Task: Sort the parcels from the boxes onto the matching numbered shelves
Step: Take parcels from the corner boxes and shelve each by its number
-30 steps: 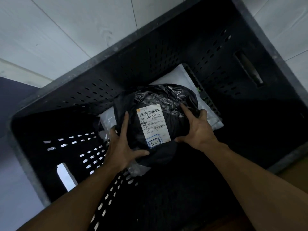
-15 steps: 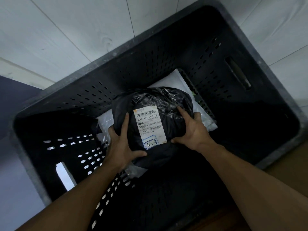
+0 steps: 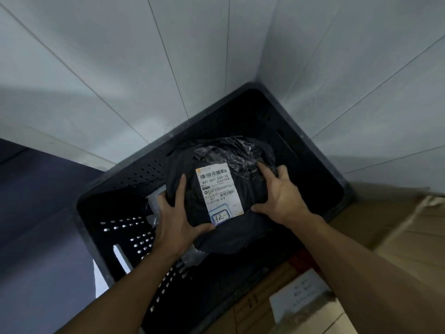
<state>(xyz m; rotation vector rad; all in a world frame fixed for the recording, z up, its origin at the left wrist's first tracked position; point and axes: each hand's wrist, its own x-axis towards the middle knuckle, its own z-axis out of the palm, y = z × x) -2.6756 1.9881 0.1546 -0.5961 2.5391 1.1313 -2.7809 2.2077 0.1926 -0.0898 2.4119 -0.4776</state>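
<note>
Black perforated plastic crate (image 3: pixel 134 179) sits under and around both hands, pushed into a corner of pale panelled wall (image 3: pixel 120 68); its slotted side falls below the left wrist. Brown cardboard boxes (image 3: pixel 397 237) lie beyond the right forearm, one with a white sheet on top.

Between the hands: a black plastic-wrapped parcel (image 3: pixel 216 237), soft and bulging, held above the crate floor, label side up toward the head camera. Probably turned that way so the number can be read before walking to a shelf.

Left hand (image 3: pixel 179 220) clasps the parcel's near-left edge, fingers splayed up its side, thumb hooked across the front. Right hand (image 3: pixel 281 196) grips the opposite edge, fingers dug into the crinkled wrap. Two-sided hold suits a floppy bag that would sag from one hand.

White shipping label (image 3: pixel 220 189) lies between the thumbs; print reads 841-G07 E02-10. Handwritten "12" (image 3: pixel 220 216) sits boxed at its lower end, nearest the left thumb, likely the shelf number.
</note>
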